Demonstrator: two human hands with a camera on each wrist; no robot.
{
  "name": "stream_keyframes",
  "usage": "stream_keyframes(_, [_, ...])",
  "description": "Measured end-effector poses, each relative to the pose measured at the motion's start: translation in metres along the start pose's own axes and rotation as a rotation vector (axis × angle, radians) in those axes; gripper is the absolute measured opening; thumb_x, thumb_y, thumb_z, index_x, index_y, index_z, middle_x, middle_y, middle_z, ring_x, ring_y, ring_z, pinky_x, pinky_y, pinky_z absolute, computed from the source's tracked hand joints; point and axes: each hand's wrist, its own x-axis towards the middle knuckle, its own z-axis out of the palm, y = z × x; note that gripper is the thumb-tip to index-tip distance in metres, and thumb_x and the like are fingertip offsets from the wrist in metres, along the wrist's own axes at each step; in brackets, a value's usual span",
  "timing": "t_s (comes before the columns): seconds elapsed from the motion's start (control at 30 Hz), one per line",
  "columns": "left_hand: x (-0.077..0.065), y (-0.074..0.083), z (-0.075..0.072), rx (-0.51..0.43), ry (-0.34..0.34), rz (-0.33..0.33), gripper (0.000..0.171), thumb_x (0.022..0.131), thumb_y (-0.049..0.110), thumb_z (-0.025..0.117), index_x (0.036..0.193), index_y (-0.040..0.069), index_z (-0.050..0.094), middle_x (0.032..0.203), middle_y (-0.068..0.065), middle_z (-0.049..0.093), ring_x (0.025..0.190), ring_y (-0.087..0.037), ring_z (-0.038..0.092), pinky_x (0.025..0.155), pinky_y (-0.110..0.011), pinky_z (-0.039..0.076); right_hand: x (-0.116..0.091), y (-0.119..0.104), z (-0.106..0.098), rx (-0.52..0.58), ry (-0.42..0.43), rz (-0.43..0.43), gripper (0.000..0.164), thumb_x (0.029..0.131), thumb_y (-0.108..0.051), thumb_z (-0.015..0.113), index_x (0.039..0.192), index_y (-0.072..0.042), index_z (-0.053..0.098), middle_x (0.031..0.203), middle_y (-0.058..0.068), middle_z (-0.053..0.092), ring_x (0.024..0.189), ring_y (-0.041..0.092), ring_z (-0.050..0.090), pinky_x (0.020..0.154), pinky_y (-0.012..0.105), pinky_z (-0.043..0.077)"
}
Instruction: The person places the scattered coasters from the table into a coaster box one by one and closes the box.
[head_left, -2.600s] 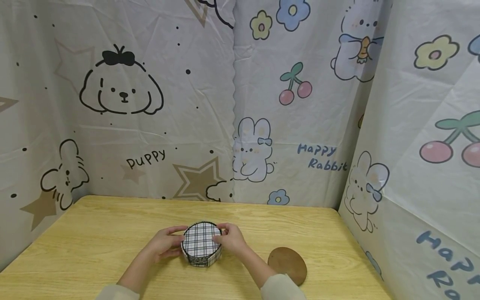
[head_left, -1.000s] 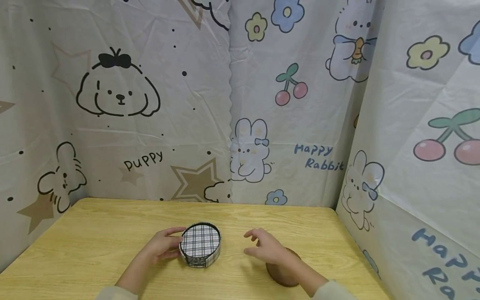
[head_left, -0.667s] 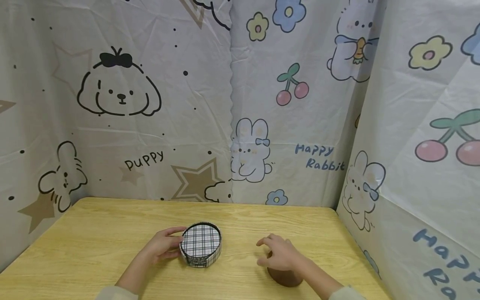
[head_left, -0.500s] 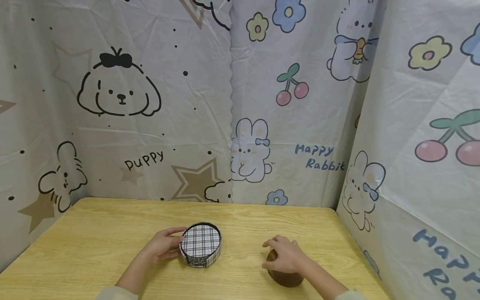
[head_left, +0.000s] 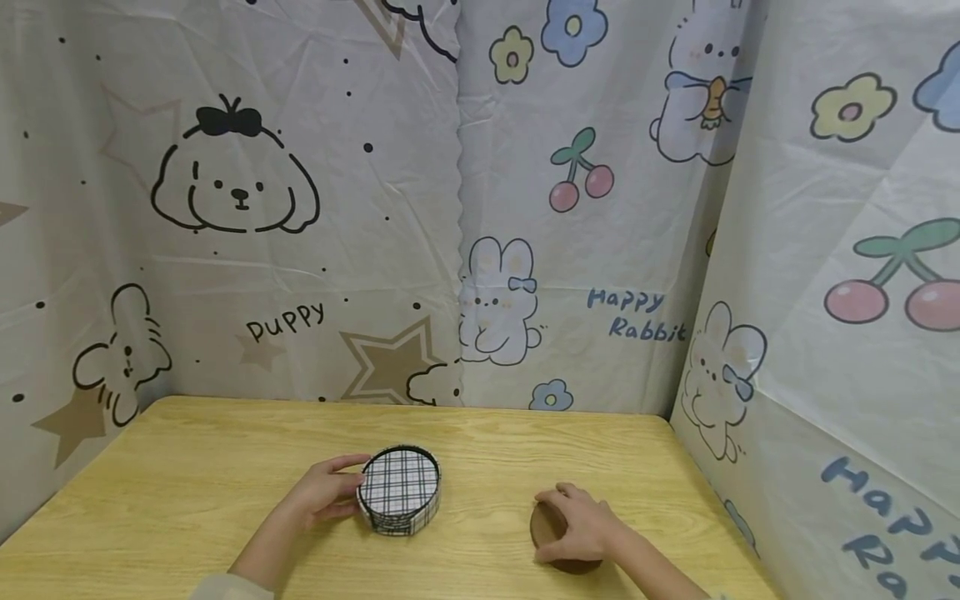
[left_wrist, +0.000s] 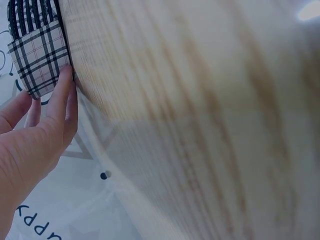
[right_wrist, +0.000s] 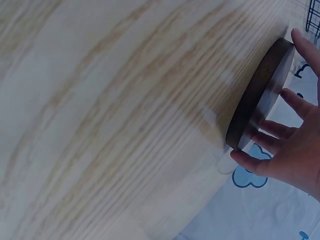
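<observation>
A round black-and-white plaid coaster holder [head_left: 400, 485], with a stack of matching coasters in it, stands on the table; the black edges of the stacked coasters [left_wrist: 31, 17] show in the left wrist view. My left hand [head_left: 324, 490] rests its fingertips against the holder's left side, fingers fairly straight. Over a dark brown round disc [head_left: 551, 521] to the right, my right hand [head_left: 583, 527] spans the edges with thumb and fingers. In the right wrist view, fingertips touch the rim and top face of the disc [right_wrist: 262, 90]. Part of the disc is hidden under the hand.
Both things are on a yellow wood-grain table [head_left: 225, 442]. Printed cloth [head_left: 390, 183] hangs behind the table's back edge, and another cloth [head_left: 825, 375] runs along the right side.
My right hand has left the coaster holder, moved right and come down onto the brown disc. My left hand has stayed at the holder, which has hardly moved.
</observation>
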Motion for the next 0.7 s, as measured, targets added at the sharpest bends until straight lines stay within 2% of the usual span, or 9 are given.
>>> stream_keyframes(0.3, [-0.0007,0.0003,-0.0003,-0.006,-0.004,-0.004,0.049,0.092,0.007,0.053,0.138,-0.002,0.04,0.113,-0.015,0.064,0.091,-0.017,0.065,0.077,-0.04,0.055,-0.0009,0.0079,0.0008,0.057,-0.028,-0.027,0.089,0.061,-0.055,0.08,0.135,-0.018,0.047,0.14,0.023,0.039,0.125,0.044,0.041,0.086,0.076,0.029])
stream_keyframes(0.7, [-0.0022,0.0016,0.0006,-0.003,-0.002,0.002,0.049,0.092,0.008,0.054,0.138,-0.003,0.04,0.108,-0.012,0.066,0.09,-0.017,0.065,0.077,-0.041,0.055,-0.0025,0.0057,0.0046,0.02,0.034,-0.067,0.084,0.061,-0.054,0.08,0.132,-0.016,0.051,0.133,0.018,0.045,0.118,0.036,0.047,0.083,0.063,0.037])
